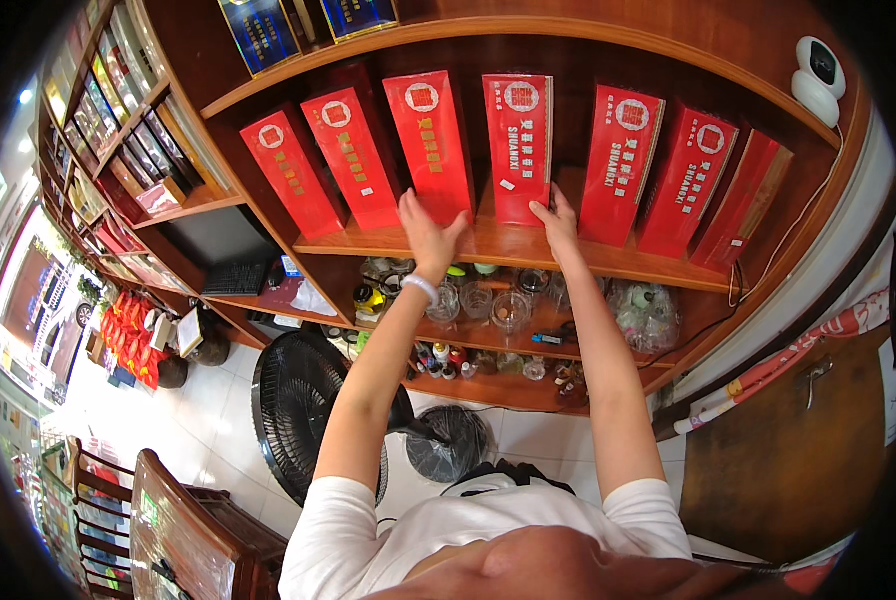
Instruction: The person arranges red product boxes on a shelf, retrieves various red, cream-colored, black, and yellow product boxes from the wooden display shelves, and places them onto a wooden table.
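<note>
Several tall red boxes stand upright in a row on a wooden shelf. At the lower right edge of a red box with white lettering is my right hand, its thumb on the front and its fingers along the side. My left hand, with a pale bangle at the wrist, is spread in front of the lower part of a red box with gold lettering; whether it touches the box cannot be told. To the right of my right hand stands another red box, with more beyond it.
Below are glass jars and ashtrays and small bottles. A black fan stands at my left, near a wooden table. A white camera sits upper right, its cable hanging down. A keyboard lies left.
</note>
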Tool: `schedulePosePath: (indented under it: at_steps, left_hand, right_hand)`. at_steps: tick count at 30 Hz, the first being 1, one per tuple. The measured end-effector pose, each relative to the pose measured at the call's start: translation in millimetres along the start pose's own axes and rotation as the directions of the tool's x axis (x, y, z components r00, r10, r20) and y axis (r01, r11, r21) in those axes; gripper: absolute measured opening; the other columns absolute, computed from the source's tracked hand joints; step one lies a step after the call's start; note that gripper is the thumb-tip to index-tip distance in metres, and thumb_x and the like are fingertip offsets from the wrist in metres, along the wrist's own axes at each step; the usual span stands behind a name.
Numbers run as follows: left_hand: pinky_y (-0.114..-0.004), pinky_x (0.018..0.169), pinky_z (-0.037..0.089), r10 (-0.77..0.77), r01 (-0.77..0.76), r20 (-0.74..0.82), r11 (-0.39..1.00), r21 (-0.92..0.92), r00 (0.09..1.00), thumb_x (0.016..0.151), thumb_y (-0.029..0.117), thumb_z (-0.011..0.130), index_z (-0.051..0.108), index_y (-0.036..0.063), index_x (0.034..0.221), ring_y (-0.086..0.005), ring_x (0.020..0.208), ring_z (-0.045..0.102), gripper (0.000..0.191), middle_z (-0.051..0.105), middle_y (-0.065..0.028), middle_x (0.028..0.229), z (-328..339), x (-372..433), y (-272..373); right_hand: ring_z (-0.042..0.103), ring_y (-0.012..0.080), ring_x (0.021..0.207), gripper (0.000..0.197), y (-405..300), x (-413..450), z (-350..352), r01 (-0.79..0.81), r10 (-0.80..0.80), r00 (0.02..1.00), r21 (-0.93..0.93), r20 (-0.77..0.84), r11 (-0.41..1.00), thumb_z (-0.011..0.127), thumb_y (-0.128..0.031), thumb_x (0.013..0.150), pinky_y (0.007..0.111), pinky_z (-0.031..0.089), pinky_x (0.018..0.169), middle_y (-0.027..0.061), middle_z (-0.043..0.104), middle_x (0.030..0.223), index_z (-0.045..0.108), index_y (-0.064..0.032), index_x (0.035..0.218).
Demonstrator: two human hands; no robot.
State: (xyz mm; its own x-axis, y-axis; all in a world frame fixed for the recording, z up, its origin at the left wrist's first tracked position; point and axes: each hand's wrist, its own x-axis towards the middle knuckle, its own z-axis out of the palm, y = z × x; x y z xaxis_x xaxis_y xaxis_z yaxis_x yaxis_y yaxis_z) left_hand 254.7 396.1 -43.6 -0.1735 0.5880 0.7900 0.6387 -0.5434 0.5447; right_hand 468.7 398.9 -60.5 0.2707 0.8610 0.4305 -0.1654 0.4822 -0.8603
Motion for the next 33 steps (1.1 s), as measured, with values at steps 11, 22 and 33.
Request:
schedulePosePath:
  at_steps: [11, 22, 33]
  left_hand:
    - [-0.042, 0.092, 0.035, -0.36, 0.339, 0.038, 0.906, 0.254, 0.932, 0.056, 0.033, 0.078, 0.017, -0.0123, 0.127, -0.04, 0.106, 0.041, 0.105, 0.041, -0.0277, 0.115, 33.8, -1.1, 17.0]
    - [-0.042, 0.091, 0.035, -0.318, 0.314, -0.026, 0.913, 0.259, 0.948, 0.056, 0.032, 0.077, 0.019, -0.0132, 0.126, -0.0396, 0.103, 0.042, 0.102, 0.041, -0.0271, 0.115, 31.4, -2.1, 18.1]
    - [-0.04, 0.094, 0.034, -0.326, 0.316, -0.007, 0.911, 0.264, 0.946, 0.057, 0.034, 0.078, 0.015, -0.013, 0.129, -0.0385, 0.108, 0.04, 0.106, 0.039, -0.0272, 0.12, 32.4, -4.7, 13.3]
  right_hand:
    - [0.052, 0.0142, 0.1, 0.059, 6.4, 2.5, -5.7, 0.014, -0.014, 1.0, -0.008, 0.008, 1.0, 0.062, -0.005, 0.077, 0.025, 0.04, 0.086, 0.0098, 0.055, 0.113, 0.036, 0.0022, 0.129]
    - [0.054, 0.0138, 0.096, 0.055, 0.9, 2.4, 0.8, 0.08, -0.08, 0.997, -0.013, 0.016, 0.997, 0.06, -0.004, 0.078, 0.024, 0.042, 0.083, 0.0092, 0.057, 0.109, 0.038, 0.0022, 0.128]
    - [0.054, 0.0142, 0.096, 0.055, 3.1, 2.5, 1.1, 0.042, -0.042, 0.999, -0.002, 0.015, 0.999, 0.06, -0.006, 0.079, 0.025, 0.042, 0.083, 0.0091, 0.057, 0.11, 0.037, 0.0007, 0.129]
